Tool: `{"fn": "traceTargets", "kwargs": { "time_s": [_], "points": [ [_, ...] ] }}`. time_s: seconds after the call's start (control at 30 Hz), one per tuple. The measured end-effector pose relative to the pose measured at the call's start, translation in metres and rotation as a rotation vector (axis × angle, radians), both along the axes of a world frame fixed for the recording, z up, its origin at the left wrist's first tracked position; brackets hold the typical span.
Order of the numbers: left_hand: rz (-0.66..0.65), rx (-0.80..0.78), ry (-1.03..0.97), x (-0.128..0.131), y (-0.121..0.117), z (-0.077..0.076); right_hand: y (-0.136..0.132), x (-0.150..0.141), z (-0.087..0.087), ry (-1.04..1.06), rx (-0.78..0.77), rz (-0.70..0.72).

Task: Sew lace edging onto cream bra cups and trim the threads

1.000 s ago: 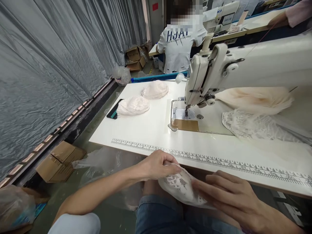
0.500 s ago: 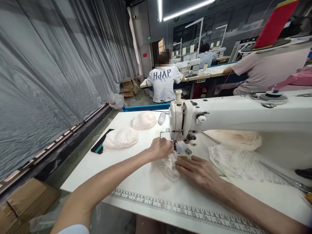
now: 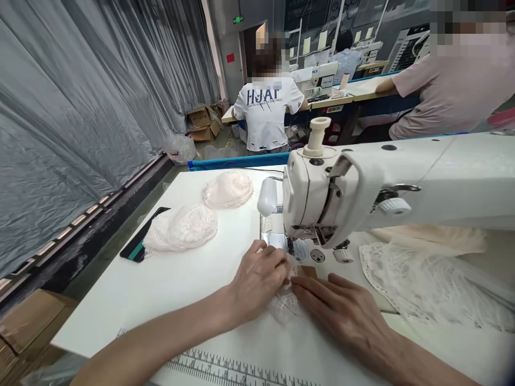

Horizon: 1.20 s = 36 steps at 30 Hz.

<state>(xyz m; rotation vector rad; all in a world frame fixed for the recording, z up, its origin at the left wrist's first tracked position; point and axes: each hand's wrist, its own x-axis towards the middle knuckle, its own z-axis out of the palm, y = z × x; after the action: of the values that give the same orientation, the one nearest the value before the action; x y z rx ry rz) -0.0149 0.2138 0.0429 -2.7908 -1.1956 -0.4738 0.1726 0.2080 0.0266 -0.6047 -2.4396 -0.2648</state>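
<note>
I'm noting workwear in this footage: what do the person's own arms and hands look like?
The left hand and right hand are bare: no gloves, rings or watches show. The left forearm and right forearm are uncovered, with no sleeve in view.

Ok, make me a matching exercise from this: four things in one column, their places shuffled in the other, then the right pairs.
Things
1. lace piece
2. printed ruler
3. dark object with a green stripe
4. cream post

Places
A. partly covered by the nearer lace bundle
B. on top of the sewing machine
C. at the fingertips of the left hand and right hand
D. near the table's front edge

Pairs: 1-C, 2-D, 3-A, 4-B
</note>
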Motion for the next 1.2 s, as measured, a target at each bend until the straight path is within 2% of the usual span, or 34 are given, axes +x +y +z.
{"fn": "traceTargets", "kwargs": {
  "time_s": [0.17,0.33,0.53,0.7,1.0,1.2],
  "points": [
    [-0.013,-0.009,-0.015,-0.005,0.018,-0.003,0.006,0.002,-0.003,0.011,0.005,-0.064],
    [-0.004,-0.083,-0.025,-0.005,0.043,-0.005,0.013,0.005,-0.005,-0.036,0.03,-0.217],
    [0.014,-0.142,0.007,0.0,0.058,-0.006,0.019,0.01,-0.009,-0.085,0.035,-0.277],
    [0.006,-0.102,0.012,0.0,0.06,-0.01,0.02,0.011,-0.009,-0.083,0.049,-0.271],
    [0.011,0.039,0.054,-0.003,0.039,-0.009,0.012,0.007,-0.007,-0.02,0.023,-0.141],
    [-0.016,0.009,0.056,-0.005,0.05,-0.013,0.014,0.006,-0.008,-0.01,0.03,-0.189]
  ]
}}
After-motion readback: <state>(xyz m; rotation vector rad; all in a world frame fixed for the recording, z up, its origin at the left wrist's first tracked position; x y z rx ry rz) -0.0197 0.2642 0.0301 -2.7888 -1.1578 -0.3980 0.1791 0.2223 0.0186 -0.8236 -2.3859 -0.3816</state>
